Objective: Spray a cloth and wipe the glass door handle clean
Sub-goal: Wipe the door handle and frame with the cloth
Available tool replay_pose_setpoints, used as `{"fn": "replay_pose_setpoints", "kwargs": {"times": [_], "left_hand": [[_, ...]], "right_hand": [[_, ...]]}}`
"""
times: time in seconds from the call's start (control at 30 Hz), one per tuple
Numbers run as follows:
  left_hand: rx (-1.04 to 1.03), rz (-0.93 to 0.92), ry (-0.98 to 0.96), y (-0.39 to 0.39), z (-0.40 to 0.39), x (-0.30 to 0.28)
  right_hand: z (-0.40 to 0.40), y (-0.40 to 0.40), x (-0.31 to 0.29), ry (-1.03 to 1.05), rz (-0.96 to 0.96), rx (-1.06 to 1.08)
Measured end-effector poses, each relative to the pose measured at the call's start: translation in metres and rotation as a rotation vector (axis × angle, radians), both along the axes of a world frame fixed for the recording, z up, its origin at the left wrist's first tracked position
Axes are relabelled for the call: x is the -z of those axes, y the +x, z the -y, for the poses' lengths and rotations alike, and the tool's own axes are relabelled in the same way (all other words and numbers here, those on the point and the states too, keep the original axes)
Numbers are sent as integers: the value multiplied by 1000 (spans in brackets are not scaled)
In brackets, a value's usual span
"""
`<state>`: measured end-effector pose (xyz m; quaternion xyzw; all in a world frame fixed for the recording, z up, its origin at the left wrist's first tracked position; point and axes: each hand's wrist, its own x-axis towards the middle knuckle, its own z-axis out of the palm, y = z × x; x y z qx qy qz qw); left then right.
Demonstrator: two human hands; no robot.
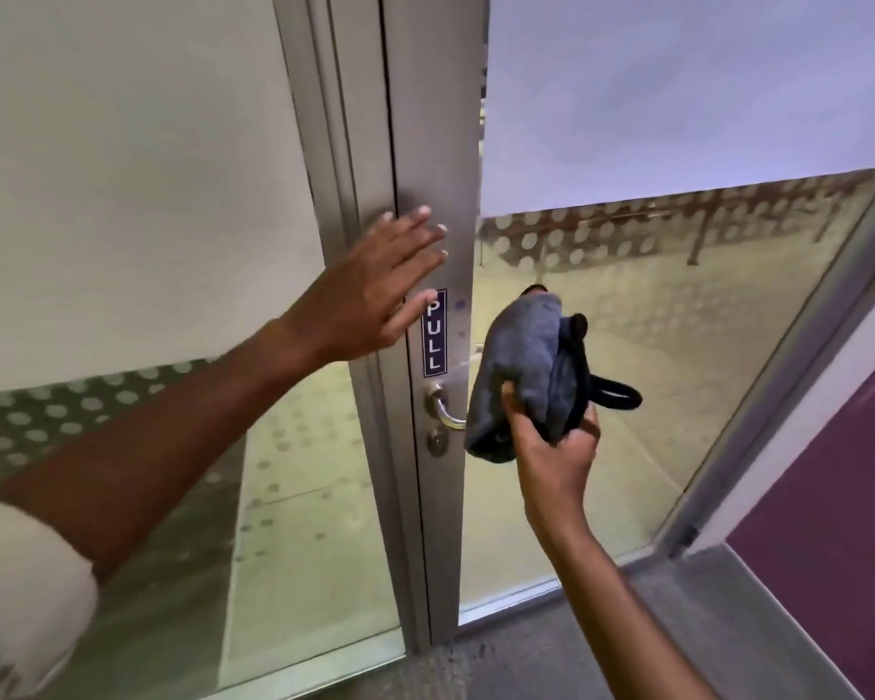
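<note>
While right hand [556,447] grips cloth [519,366], handle [448,414] just left

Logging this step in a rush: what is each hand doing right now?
Left hand: open, fingers spread, flat against the grey metal door frame, holding nothing.
Right hand: closed on the folded grey cloth, next to the silver lever door handle.

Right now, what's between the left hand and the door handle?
In the head view, the dark PULL sign sits on the metal door frame between the left hand above and the handle below. Otherwise, bare frame.
</note>
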<state>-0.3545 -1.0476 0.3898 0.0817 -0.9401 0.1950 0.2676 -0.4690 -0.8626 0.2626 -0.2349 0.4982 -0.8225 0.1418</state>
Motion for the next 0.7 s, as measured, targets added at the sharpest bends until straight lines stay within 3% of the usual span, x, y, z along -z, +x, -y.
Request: {"fn": "replay_pose_setpoints", "kwargs": {"times": [0.27, 0.4, 0.7], "left_hand": [[-57, 123, -458, -26, 42, -42], [-42, 100, -497, -29, 48, -34], [14, 36, -530, -34, 54, -31]], "right_hand": [[77, -7, -11, 100, -438, 212], [112, -11, -7, 236, -702, 322], [122, -19, -6, 385, -930, 428]]}}
